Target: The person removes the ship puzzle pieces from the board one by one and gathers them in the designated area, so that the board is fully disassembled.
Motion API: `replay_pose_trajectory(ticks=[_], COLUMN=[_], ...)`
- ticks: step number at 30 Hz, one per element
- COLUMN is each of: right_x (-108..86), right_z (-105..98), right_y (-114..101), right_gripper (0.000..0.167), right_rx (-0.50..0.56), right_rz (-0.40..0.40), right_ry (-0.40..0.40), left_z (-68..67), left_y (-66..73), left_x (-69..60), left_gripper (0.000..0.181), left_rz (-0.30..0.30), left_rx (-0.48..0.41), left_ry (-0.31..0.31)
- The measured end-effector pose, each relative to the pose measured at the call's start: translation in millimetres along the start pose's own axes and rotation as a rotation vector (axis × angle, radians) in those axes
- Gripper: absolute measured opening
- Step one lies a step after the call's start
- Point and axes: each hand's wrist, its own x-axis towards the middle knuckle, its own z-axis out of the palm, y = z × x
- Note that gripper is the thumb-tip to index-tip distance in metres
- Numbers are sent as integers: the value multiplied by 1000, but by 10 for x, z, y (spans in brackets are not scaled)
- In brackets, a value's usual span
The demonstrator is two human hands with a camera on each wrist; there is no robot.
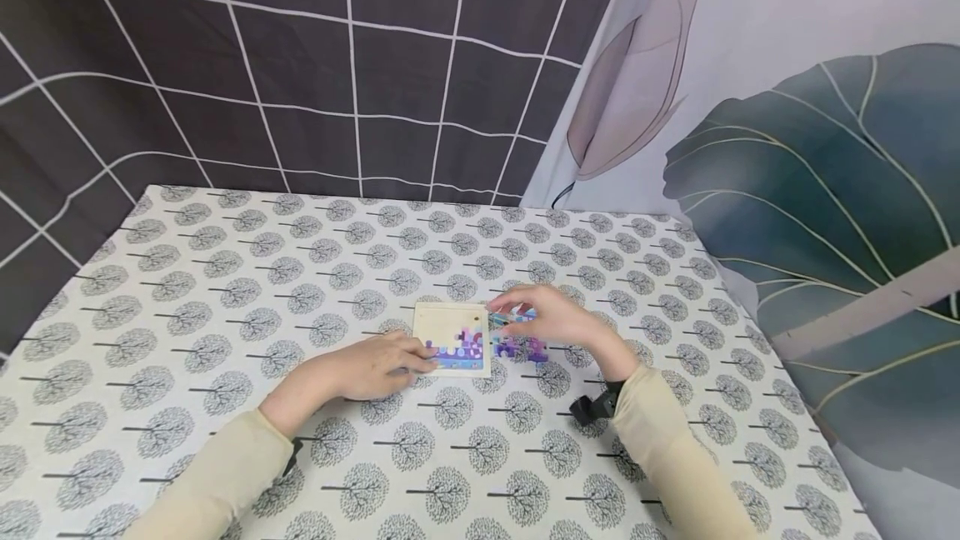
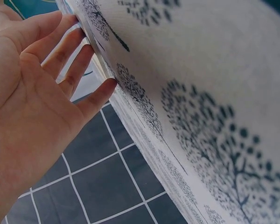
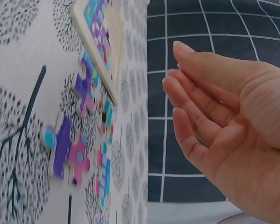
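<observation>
A wooden jigsaw puzzle board [image 1: 448, 316] lies flat, its lower part filled with purple, blue and pink pieces. Resting at its left edge is my left hand [image 1: 381, 367]; in the left wrist view the fingers [image 2: 77, 70] are spread and fairly straight, touching the board's side. My right hand [image 1: 551, 315] hovers over loose puzzle pieces [image 1: 534, 348] to the right of the board. In the right wrist view that hand [image 3: 224, 102] is loosely curved, with no piece visible between thumb and fingers. Purple and pink pieces [image 3: 61, 147] lie separately on the cloth below.
A white cloth with a tree print [image 1: 315, 227] covers the table. Behind it hangs a dark curtain with white grid lines [image 1: 292, 48]. To the right is a pale curtain with a large leaf pattern [image 1: 817, 190]. Dark wrist-camera mounts [image 1: 596, 408] sit on the sleeves.
</observation>
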Motion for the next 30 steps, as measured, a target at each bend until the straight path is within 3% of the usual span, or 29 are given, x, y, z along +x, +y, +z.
replay_pose_trajectory(ticks=[7, 16, 23, 30], right_x=[162, 272, 314, 398], right_z=[93, 225, 266, 295], right_y=[-13, 32, 37, -82], right_gripper=[40, 41, 41, 39], right_rx=[-4, -24, -6, -63], right_rz=[-30, 23, 51, 168], right_ry=[-57, -158, -161, -151], left_z=[-3, 10, 11, -5], left_y=[18, 17, 6, 5], left_x=[2, -2, -8, -5], left_gripper=[36, 36, 36, 35], left_rz=[-4, 0, 7, 13], left_rx=[-8, -16, 8, 12], left_ry=[7, 10, 15, 20])
